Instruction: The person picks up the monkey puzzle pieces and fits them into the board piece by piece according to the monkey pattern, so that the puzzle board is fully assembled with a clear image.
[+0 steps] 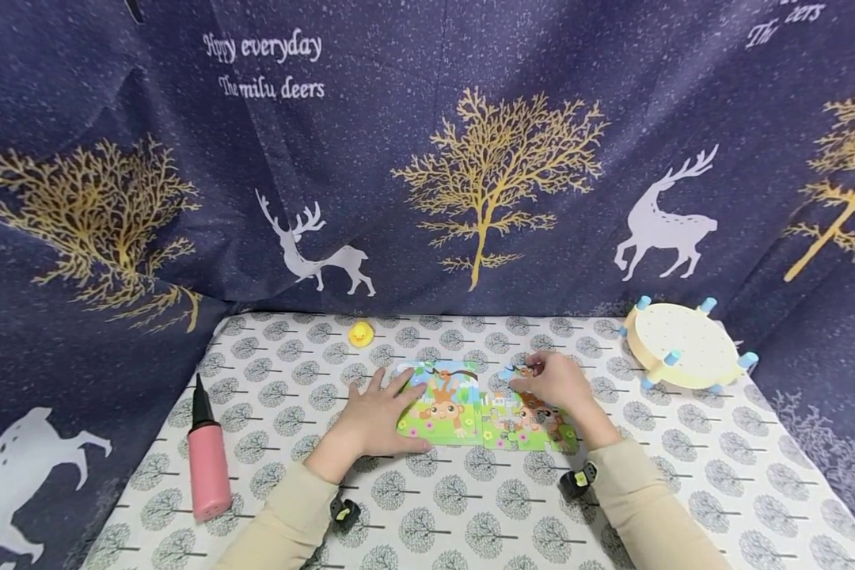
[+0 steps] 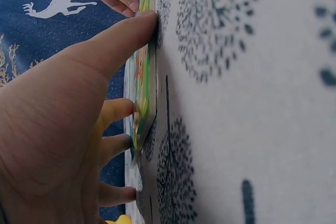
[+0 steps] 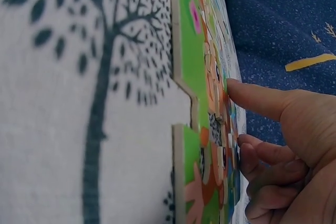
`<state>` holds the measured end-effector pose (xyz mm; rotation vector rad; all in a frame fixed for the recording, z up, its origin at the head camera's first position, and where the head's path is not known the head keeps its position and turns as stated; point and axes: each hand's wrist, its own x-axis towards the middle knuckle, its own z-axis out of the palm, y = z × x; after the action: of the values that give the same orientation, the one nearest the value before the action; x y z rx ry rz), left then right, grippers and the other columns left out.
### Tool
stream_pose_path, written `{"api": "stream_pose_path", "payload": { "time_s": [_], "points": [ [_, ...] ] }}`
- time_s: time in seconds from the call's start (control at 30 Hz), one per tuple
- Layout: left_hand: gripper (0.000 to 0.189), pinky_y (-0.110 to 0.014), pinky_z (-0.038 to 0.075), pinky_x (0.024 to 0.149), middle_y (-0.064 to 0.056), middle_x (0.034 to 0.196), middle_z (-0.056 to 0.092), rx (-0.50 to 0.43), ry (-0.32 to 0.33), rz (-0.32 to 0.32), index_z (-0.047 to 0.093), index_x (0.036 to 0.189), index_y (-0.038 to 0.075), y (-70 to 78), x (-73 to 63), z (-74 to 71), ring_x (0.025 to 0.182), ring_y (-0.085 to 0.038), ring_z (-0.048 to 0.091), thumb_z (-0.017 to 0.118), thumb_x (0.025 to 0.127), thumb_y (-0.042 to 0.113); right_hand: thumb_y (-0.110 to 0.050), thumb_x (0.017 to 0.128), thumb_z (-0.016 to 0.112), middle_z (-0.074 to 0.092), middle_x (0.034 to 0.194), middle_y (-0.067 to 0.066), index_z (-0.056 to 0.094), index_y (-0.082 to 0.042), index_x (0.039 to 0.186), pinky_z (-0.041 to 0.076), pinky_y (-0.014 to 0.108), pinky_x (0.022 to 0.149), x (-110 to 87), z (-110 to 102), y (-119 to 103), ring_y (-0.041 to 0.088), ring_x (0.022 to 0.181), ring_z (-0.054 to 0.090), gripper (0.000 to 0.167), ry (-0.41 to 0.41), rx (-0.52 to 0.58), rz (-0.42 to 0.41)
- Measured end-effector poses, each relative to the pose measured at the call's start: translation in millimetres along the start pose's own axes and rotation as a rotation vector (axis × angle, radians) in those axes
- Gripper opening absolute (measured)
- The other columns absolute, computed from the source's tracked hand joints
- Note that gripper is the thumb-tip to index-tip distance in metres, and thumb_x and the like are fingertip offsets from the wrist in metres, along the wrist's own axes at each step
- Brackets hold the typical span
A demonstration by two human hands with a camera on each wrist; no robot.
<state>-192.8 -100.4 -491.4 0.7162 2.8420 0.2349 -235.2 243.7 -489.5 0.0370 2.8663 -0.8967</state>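
My left hand [image 1: 368, 419] lies with fingers spread over the left side of a picture board [image 1: 445, 431], which shows a hanging monkey on green grass. Its thumb touches the board's near edge, seen also in the left wrist view. Just right of that board lies a partly joined jigsaw puzzle [image 1: 502, 434] with the same kind of picture and gaps between pieces. My right hand [image 1: 557, 381] is at the puzzle's upper part, thumb and curled fingers pinching a jigsaw piece [image 1: 523, 370]. Much of that piece is hidden by the fingers.
A yellow rubber duck [image 1: 360, 334] sits at the back. On the left lies a pink hand pump [image 1: 209, 471] with a black nozzle. A cream round stool-like thing with blue-tipped legs [image 1: 684, 344] stands at the back right. The patterned tablecloth [image 1: 452, 495] meets a dark blue curtain [image 1: 427, 261].
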Motion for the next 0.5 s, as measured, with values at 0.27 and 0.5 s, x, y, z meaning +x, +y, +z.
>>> {"api": "stream_pose_path", "payload": {
  "time_s": [0.27, 0.5],
  "points": [
    [0.104, -0.085, 0.019, 0.108, -0.001, 0.172, 0.021, -0.012, 0.005, -0.011, 0.037, 0.163, 0.033, 2.0, 0.7, -0.3, 0.152, -0.053, 0.017, 0.064, 0.077, 0.085, -0.040, 0.083, 0.087, 0.063, 0.084, 0.004, 0.069, -0.005, 0.116, 0.046, 0.035, 0.062, 1.2, 1.0, -0.3, 0.021, 0.066, 0.054, 0.051, 0.006, -0.001, 0.006],
    [0.104, -0.086, 0.018, 0.108, -0.001, 0.172, 0.021, -0.023, 0.006, -0.013, 0.037, 0.163, 0.033, 2.1, 0.7, -0.5, 0.152, -0.053, 0.017, 0.065, 0.077, 0.085, -0.039, 0.083, 0.087, 0.063, 0.088, 0.006, 0.069, -0.005, 0.119, 0.042, 0.036, 0.061, 1.1, 2.5, -1.9, 0.022, 0.067, 0.052, 0.053, 0.022, -0.007, -0.001]
  ]
}}
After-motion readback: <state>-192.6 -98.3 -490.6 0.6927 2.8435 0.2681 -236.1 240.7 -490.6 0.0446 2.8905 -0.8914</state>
